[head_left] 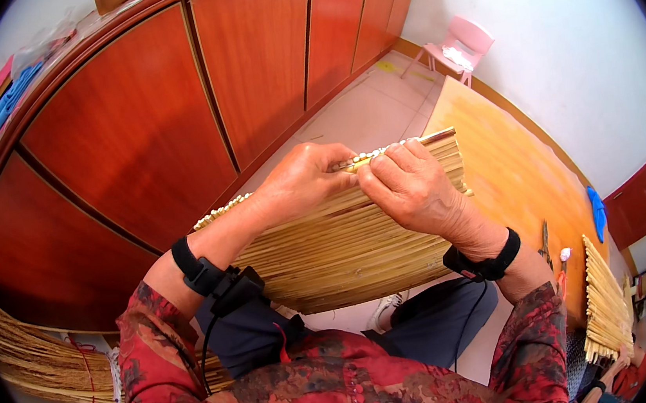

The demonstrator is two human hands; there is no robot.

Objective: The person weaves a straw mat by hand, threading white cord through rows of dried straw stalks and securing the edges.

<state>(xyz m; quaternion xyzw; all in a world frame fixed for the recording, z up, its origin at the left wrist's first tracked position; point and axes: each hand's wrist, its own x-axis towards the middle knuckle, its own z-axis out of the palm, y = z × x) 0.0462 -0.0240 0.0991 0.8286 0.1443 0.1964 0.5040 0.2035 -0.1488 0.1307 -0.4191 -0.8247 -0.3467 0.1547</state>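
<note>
Across my lap lies a mat of straw-coloured stalks (330, 267), laid side by side, with pale cut ends along its upper left edge. My left hand (301, 176) pinches the mat's upper edge between thumb and fingers. A small metallic bit shows at those fingertips, too small to name. Close to it, my right hand (412, 188) is closed over the same edge, its fingers curled round the stalks. A thin dark rod (439, 136) sticks out along the edge to the right of that hand. Both palms are hidden.
Red-brown cabinets (257, 59) run along the left and front. At the right stands a wooden table (504, 167), with another stalk mat (603, 302) by a co-worker's arm. A bundle of stalks (35, 350) lies lower left; a pink chair (464, 45) stands far off.
</note>
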